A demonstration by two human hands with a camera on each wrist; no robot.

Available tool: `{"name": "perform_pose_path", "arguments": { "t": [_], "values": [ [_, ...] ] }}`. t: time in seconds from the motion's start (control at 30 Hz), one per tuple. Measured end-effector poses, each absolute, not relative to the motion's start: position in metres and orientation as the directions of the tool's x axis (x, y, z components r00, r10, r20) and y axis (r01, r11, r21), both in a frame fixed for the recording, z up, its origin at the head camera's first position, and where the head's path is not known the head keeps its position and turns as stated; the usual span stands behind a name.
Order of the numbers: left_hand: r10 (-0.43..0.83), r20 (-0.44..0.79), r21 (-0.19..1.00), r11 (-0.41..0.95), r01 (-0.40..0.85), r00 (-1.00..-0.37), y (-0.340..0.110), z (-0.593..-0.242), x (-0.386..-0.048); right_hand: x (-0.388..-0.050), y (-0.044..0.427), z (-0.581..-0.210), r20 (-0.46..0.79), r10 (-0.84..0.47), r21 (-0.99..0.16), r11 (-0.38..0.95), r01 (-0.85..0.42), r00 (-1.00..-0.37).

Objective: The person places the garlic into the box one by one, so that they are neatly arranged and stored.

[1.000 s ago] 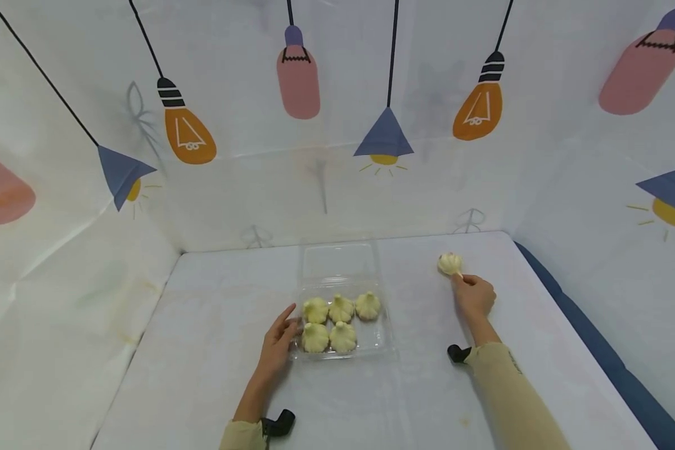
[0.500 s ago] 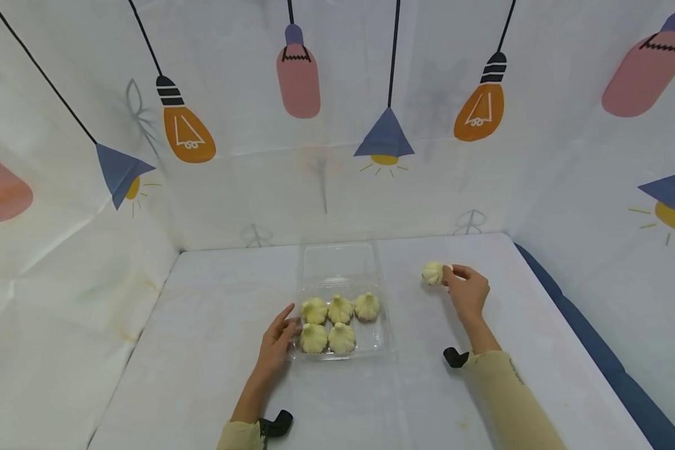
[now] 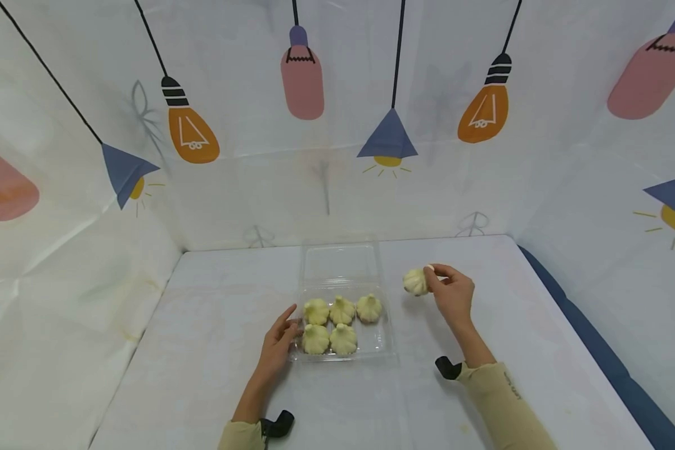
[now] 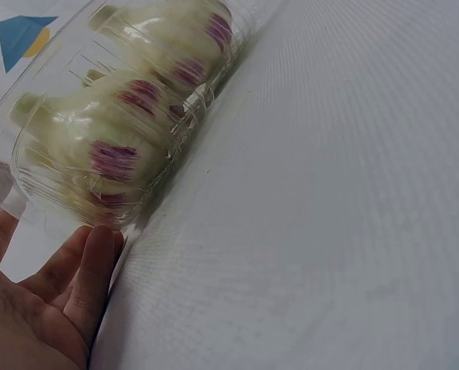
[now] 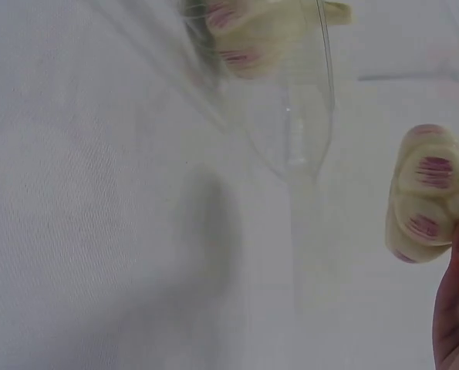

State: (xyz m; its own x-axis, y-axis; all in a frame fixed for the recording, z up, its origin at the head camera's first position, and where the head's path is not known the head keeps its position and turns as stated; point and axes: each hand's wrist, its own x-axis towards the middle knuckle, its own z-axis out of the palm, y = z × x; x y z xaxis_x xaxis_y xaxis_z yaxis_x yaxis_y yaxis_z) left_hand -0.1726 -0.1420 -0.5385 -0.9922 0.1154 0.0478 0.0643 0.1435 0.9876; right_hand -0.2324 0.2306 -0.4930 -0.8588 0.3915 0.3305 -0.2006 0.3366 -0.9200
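Note:
In the head view a clear plastic box stands on the white table, its lid folded back. Several garlic bulbs sit inside in two rows; the front right spot holds none. At the box's left side, my left hand touches the wall with fingers fairly straight. The left wrist view has those fingers against the plastic, below purple-streaked bulbs. To the right of the box, my right hand pinches another garlic bulb by its stem, above the table. This bulb shows purple streaks in the right wrist view.
The white table runs back to a wall sheet printed with hanging lamps. A dark blue strip lies along the table's right edge. Each wrist carries a black camera mount.
My right hand has lifted the garlic bulb and brought it left, closer to the box. My left hand stays at the box's left side.

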Motion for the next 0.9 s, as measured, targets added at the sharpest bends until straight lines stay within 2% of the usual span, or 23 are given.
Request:
{"name": "perform_pose_path", "arguments": {
  "t": [0.33, 0.57, 0.73, 0.9],
  "values": [
    [0.109, 0.042, 0.988, 0.144, 0.057, -0.993, -0.141, -0.540, -0.173, -0.218, 0.212, -0.487, 0.405, 0.331, -0.864, 0.443, -0.238, -0.853],
    [0.105, 0.036, 0.988, 0.145, 0.051, -0.994, -0.141, -0.539, -0.173, -0.211, 0.202, -0.486, 0.433, 0.289, -0.862, 0.410, -0.298, -0.854],
    [0.108, 0.037, 0.987, 0.150, 0.053, -0.994, -0.141, -0.539, -0.173, -0.206, 0.193, -0.485, 0.413, 0.279, -0.879, 0.373, -0.298, -0.867],
    [0.111, 0.043, 0.986, 0.157, 0.060, -0.993, -0.141, -0.538, -0.172, -0.192, 0.178, -0.470, 0.432, 0.249, -0.871, 0.366, -0.329, -0.867]
  ]
}}
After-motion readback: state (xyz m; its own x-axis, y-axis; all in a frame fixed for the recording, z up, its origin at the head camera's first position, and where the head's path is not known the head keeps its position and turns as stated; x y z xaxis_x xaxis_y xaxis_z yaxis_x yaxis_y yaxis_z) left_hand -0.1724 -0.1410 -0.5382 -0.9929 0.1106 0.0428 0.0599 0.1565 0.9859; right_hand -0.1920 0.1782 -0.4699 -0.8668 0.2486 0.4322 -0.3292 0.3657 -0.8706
